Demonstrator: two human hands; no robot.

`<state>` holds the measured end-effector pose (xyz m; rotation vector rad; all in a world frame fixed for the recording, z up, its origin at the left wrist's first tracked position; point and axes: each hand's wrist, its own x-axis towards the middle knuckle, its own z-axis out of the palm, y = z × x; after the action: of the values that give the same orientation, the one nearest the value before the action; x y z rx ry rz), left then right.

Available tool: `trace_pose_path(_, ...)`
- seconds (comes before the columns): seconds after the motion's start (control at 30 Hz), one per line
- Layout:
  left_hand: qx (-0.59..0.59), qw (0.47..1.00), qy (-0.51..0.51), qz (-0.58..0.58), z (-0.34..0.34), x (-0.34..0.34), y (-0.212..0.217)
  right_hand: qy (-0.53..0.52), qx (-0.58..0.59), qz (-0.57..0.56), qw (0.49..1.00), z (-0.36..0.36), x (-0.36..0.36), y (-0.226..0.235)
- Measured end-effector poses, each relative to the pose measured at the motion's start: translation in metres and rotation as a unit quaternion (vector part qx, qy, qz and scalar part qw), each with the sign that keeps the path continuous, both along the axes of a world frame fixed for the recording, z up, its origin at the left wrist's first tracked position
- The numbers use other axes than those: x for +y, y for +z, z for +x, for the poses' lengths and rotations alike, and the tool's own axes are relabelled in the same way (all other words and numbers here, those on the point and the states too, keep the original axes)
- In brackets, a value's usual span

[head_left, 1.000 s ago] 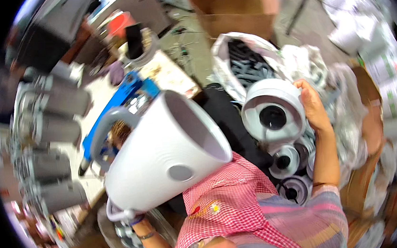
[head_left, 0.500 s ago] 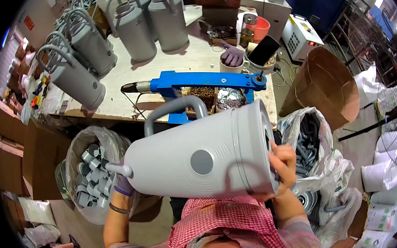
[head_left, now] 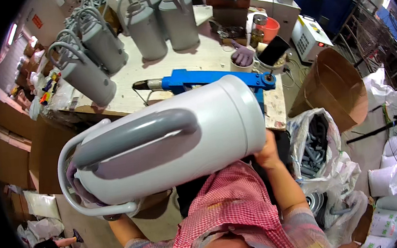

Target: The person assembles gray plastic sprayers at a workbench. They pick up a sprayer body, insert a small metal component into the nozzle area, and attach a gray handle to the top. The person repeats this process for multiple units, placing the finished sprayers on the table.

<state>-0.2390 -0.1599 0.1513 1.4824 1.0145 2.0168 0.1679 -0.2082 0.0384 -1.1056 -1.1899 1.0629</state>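
A light grey vacuum jug body [head_left: 227, 121] lies sideways in the air before my chest, its wide base to the right. Its dark grey side handle [head_left: 137, 135] faces up, and a thin grey carrying bail [head_left: 65, 168] loops round the left end. My left hand [head_left: 72, 176], in a purple glove, grips the neck end; most of its fingers are hidden behind the jug. My bare right hand [head_left: 267, 151] holds the lower edge of the base, with its fingertips out of sight behind it.
Beyond the jug, a blue riveting tool [head_left: 194, 78] stands on the white table [head_left: 130, 90]. Several finished-looking grey jugs [head_left: 88, 84] stand at the back left. A plastic bag of dark grey handles [head_left: 313, 149] and a brown paper sack [head_left: 331, 89] are on the right.
The jug has been rolled so its side handle now faces me and the round side patch is hidden. Its base has tilted upward, and the bail has swung round the left end.
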Motion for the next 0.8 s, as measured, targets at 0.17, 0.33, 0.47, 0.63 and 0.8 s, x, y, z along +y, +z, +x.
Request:
trace_pose_path(0.17, 0.301, 0.924, 0.176, 0.154, -0.014, -0.008, 0.0, 0.071, 0.276, 0.09, 0.954, -0.044, 0.058, 0.055)
trace_pose_path(0.33, 0.438, 0.869, 0.213, 0.083, -0.069, -0.005, 0.071, 0.015, 0.171, 0.023, 0.985, -0.036, 0.087, 0.05)
trace_pose_path(0.47, 0.345, 0.919, 0.19, -0.006, -0.103, 0.059, 0.133, -0.033, 0.087, 0.081, 0.992, -0.015, 0.1, 0.065)
trace_pose_path(0.63, 0.574, 0.786, 0.231, -0.006, -0.111, 0.225, 0.135, 0.094, 0.039, 0.091, 0.991, -0.06, 0.12, 0.083)
trace_pose_path(0.8, 0.62, 0.728, 0.284, -0.065, -0.089, 0.35, 0.105, 0.141, -0.05, 0.101, 0.984, -0.081, 0.161, 0.1)
